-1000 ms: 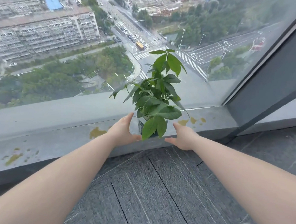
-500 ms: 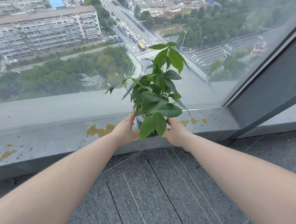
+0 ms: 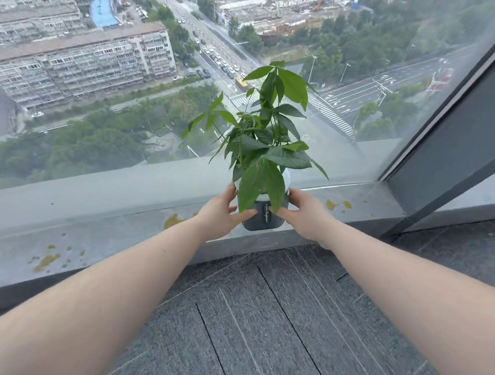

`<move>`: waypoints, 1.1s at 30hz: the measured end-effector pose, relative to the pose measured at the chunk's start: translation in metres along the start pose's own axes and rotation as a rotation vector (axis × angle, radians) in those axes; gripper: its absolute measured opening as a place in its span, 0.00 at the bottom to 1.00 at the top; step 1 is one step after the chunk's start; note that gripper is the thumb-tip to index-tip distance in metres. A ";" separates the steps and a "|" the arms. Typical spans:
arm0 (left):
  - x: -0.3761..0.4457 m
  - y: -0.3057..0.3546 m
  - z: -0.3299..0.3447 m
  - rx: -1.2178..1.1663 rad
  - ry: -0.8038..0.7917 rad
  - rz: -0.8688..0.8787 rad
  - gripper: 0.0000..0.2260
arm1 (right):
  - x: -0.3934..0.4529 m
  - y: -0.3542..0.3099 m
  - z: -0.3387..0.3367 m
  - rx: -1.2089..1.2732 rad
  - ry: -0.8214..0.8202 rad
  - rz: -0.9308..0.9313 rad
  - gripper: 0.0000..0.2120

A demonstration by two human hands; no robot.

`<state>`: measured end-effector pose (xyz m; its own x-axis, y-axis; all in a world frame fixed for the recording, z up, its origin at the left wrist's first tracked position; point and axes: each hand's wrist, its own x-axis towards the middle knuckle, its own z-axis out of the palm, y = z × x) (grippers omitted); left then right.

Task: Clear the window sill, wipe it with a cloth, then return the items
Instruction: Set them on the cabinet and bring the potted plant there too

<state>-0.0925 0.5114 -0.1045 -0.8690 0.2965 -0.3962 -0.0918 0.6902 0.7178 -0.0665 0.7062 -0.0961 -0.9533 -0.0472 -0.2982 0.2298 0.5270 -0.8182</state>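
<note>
Green leaves spread above a dark grey pot (image 3: pixel 263 218) that a person grips from both sides: the left hand (image 3: pixel 220 214) and the right hand (image 3: pixel 305 216) each have their fingers (image 3: pixel 246 215) wrapped around the potted plant (image 3: pixel 264 148). The pot sits over the front edge of the window sill (image 3: pixel 109 231); whether it touches the sill I cannot tell. Yellowish stains (image 3: pixel 174 220) mark the sill on either side. Grey carpet (image 3: pixel 262 317) lies below.

Matt grey pot (image 3: pixel 263 219), glossy green leaves (image 3: pixel 271 157), stained smooth sill (image 3: pixel 109 231), ribbed carpet (image 3: pixel 262 325).
</note>
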 end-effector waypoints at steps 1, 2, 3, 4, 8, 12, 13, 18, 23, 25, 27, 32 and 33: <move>-0.005 0.003 -0.004 -0.011 -0.003 0.000 0.29 | -0.004 -0.004 0.000 0.011 0.002 0.001 0.15; -0.013 0.009 -0.009 -0.027 -0.012 -0.001 0.30 | -0.009 -0.010 -0.001 0.011 0.002 0.001 0.15; -0.021 0.014 -0.015 -0.042 -0.025 -0.003 0.30 | -0.014 -0.016 -0.002 0.012 -0.001 0.009 0.15; -0.032 0.022 -0.022 -0.055 -0.034 -0.010 0.31 | -0.022 -0.025 -0.005 0.013 -0.009 0.022 0.16; -0.074 0.064 -0.057 -0.067 -0.063 -0.052 0.30 | -0.054 -0.075 -0.027 0.012 -0.043 0.054 0.17; -0.114 0.121 -0.107 -0.074 -0.069 -0.041 0.33 | -0.087 -0.147 -0.063 -0.015 -0.042 0.069 0.17; -0.124 0.135 -0.122 -0.082 -0.076 -0.034 0.33 | -0.096 -0.166 -0.073 -0.016 -0.037 0.069 0.17; -0.186 0.214 -0.208 -0.045 -0.076 -0.006 0.31 | -0.139 -0.281 -0.120 -0.040 -0.014 0.053 0.14; -0.259 0.290 -0.296 -0.036 -0.019 0.033 0.29 | -0.192 -0.406 -0.164 -0.086 0.010 0.007 0.15; -0.292 0.319 -0.327 -0.023 0.002 0.041 0.28 | -0.218 -0.452 -0.180 -0.093 0.013 -0.007 0.14; -0.324 0.344 -0.354 -0.025 0.036 0.057 0.27 | -0.242 -0.495 -0.193 -0.119 0.014 -0.036 0.13; -0.399 0.397 -0.412 -0.018 0.134 0.117 0.28 | -0.291 -0.586 -0.218 -0.222 0.042 -0.141 0.13; -0.419 0.406 -0.421 -0.016 0.173 0.111 0.29 | -0.304 -0.601 -0.222 -0.241 0.047 -0.181 0.12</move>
<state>0.0296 0.3894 0.5939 -0.9445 0.2515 -0.2113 0.0024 0.6486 0.7611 0.0417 0.5917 0.5954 -0.9839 -0.1221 -0.1302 0.0076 0.6999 -0.7142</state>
